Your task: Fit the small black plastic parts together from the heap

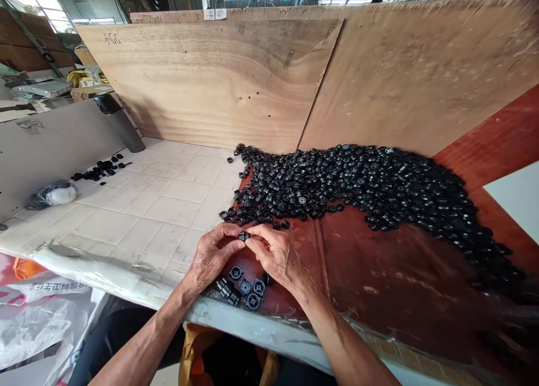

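Note:
Between the fingertips of both hands is a small black plastic part (243, 236), held just above the front of the table. My left hand (214, 255) pinches it from the left side, thumb and forefinger closed. From the right, my right hand (275, 254) grips the same part with thumb and fingers. Just below the hands, several round black plastic parts (245, 287) lie on the reddish-brown surface, some face up with cross-shaped centres. Beside them a short row of black parts (228, 291) rests on its side.
A large heap of black plastic parts (357, 178) spreads along the back and right. Plywood boards (219, 77) stand behind it. A dark bottle (122, 125) leans at the back left, near scattered black pieces (101, 169) and a plastic bag (53, 195). A brown bag (194, 352) hangs open below the table edge.

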The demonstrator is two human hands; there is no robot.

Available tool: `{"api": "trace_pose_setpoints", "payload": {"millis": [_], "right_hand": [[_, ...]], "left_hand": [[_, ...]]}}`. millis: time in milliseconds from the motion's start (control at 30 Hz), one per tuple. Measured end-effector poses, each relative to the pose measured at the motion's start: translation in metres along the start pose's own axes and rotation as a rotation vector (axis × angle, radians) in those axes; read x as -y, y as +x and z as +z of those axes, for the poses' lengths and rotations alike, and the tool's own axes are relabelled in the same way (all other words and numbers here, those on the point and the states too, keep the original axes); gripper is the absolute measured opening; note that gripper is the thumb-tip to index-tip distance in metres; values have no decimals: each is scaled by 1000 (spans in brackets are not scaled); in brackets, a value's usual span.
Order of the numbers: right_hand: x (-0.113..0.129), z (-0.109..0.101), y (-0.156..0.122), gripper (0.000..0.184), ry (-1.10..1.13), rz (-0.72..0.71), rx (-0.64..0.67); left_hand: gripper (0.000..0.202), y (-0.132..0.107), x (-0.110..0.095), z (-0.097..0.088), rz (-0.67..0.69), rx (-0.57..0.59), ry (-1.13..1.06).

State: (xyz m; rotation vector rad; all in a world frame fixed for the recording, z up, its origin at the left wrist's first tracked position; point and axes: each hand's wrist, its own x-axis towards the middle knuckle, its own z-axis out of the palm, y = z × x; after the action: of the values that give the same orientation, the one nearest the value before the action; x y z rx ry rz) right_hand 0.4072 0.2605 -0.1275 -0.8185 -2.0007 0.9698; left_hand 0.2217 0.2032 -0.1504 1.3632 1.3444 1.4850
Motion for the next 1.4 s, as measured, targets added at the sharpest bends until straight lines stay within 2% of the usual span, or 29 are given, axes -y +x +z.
{"api": "trace_pose_setpoints", "payload": {"millis": [67, 167, 200, 367, 433, 567, 633, 700, 767, 833, 900, 1000, 1033, 1067, 1133, 1200, 1233, 1333, 1367, 1400], "right_hand": [[0, 2, 0, 17, -70, 0, -5], [-2, 4, 0, 34, -186, 42, -6], [-2, 3, 0, 34, -186, 48, -16], [4, 0, 0, 13, 15, -31, -49], [6, 1, 2, 11, 90, 59, -30], [6, 6, 6, 22, 366, 440, 68], [6, 6, 7, 29, 417, 529, 82], [8, 5, 7, 25, 357, 445, 35], [10, 3, 6, 19, 250, 245, -29], [10, 2, 6, 18, 175, 93, -57], [8, 3, 5, 17, 187, 155, -31], [4, 5, 4, 23, 288, 400, 62], [3, 5, 3, 24, 280, 400, 60], [3, 5, 3, 23, 243, 341, 34], [5, 4, 2, 16, 138, 141, -51], [6, 3, 2, 14, 108, 54, -78], [7, 4, 3, 14, 137, 101, -61], [8, 5, 3, 21, 267, 381, 28], [8, 5, 3, 22, 273, 409, 23], [9, 4, 2, 21, 251, 375, -2]], "left_hand": [[22, 0, 0, -1, 10, 5, 4], [24, 0, 0, -1, 30, -22, 9], [24, 0, -1, 0, 24, -26, -7], [22, 0, -3, 2, -20, 24, -95], [19, 1, -3, 1, 50, 17, -32], [12, 3, -1, 0, 285, 60, 207], [13, 3, 0, 0, 284, 84, 214], [16, 3, 0, 1, 163, 73, 101], [22, 2, 0, 2, 2, 58, -70], [27, 2, -1, 2, -78, 42, -175], [26, 2, -1, 1, -16, 28, -116], [20, 2, -3, 2, 115, 40, 52], [20, 2, -4, 3, 90, 57, 42], [21, 2, -6, 3, 33, 75, -10], [25, 2, -8, 5, -103, 93, -160], [26, 2, -9, 5, -128, 78, -218], [25, 2, -9, 5, -83, 65, -179], [19, 2, -8, 4, 116, 31, 41], [18, 2, -7, 4, 137, 28, 74], [19, 2, -7, 4, 120, 30, 64]]}}
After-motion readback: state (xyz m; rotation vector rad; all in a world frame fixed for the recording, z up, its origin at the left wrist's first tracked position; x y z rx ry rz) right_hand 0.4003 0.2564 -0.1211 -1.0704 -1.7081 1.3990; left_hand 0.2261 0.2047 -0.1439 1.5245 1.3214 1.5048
